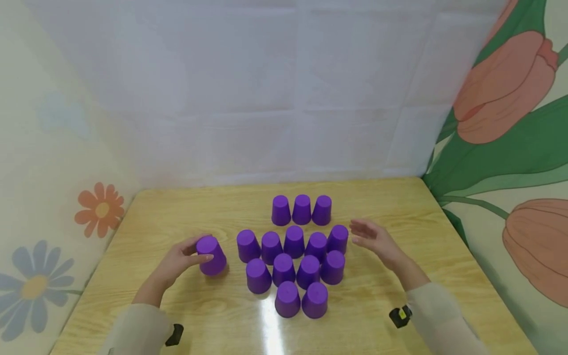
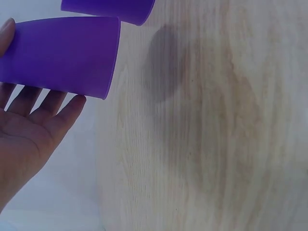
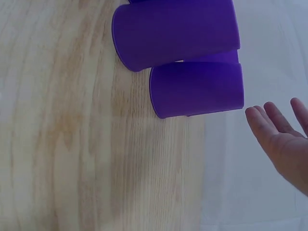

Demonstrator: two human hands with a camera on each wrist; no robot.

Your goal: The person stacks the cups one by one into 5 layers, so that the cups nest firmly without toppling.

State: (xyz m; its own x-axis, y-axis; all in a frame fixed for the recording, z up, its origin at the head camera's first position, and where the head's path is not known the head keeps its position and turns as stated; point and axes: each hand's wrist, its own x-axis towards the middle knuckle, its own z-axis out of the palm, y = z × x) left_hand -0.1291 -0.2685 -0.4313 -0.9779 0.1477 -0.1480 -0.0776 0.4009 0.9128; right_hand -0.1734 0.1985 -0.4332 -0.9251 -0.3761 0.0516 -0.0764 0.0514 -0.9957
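In the head view my left hand [image 1: 177,260] grips an upside-down purple cup [image 1: 212,256] between thumb and fingers, left of the other cups. The left wrist view shows that cup [image 2: 62,55] tilted, its rim off the wood, with my left hand [image 2: 36,127] around its side. My right hand [image 1: 379,244] holds nothing; its fingers are extended just right of the group's rightmost cup [image 1: 338,239]. In the right wrist view, my right hand [image 3: 284,142] is beside a purple cup [image 3: 197,89], with a gap between them.
Several upside-down purple cups stand mid-table: three in a back row [image 1: 301,210], others in staggered rows, two at the front, including one at front right [image 1: 314,301]. The wooden table [image 1: 377,197] meets a white cloth [image 1: 284,98] behind and patterned sheets at both sides.
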